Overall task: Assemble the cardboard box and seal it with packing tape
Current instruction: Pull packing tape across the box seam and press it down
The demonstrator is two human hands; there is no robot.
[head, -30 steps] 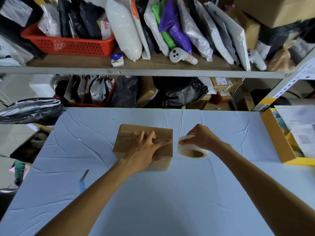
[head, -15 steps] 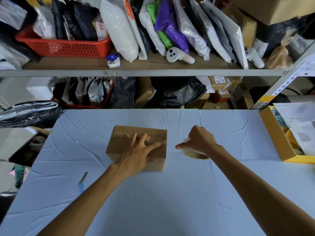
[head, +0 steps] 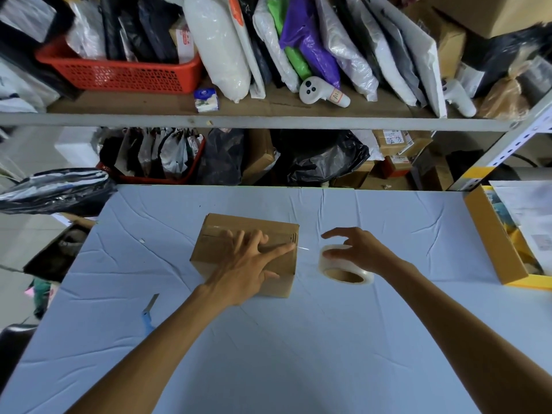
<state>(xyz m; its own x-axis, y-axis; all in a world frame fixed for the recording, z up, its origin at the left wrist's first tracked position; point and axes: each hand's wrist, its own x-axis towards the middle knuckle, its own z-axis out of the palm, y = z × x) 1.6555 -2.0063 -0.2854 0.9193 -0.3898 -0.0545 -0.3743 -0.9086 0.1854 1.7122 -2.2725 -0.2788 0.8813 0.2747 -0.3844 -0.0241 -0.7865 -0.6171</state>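
Observation:
A small closed cardboard box sits on the pale blue table, with a strip of clear tape across its top. My left hand lies flat on the box lid, fingers spread and straight, the index finger reaching the right edge. A short tail of tape sticks out past that edge. Just right of the box lies a roll of clear packing tape, flat on the table. Above the roll hovers my right hand, fingers spread and loose, fingertips at the roll's top rim without gripping it.
A blue-handled cutter lies near the table's left edge. A yellow-edged cardboard tray with papers stands at the right. Behind the table are shelves packed with bags, a red basket and boxes. A black bag sits at far left.
My right hand set the tape roll down on the table and opened off it. My left hand stayed pressed on the box lid.

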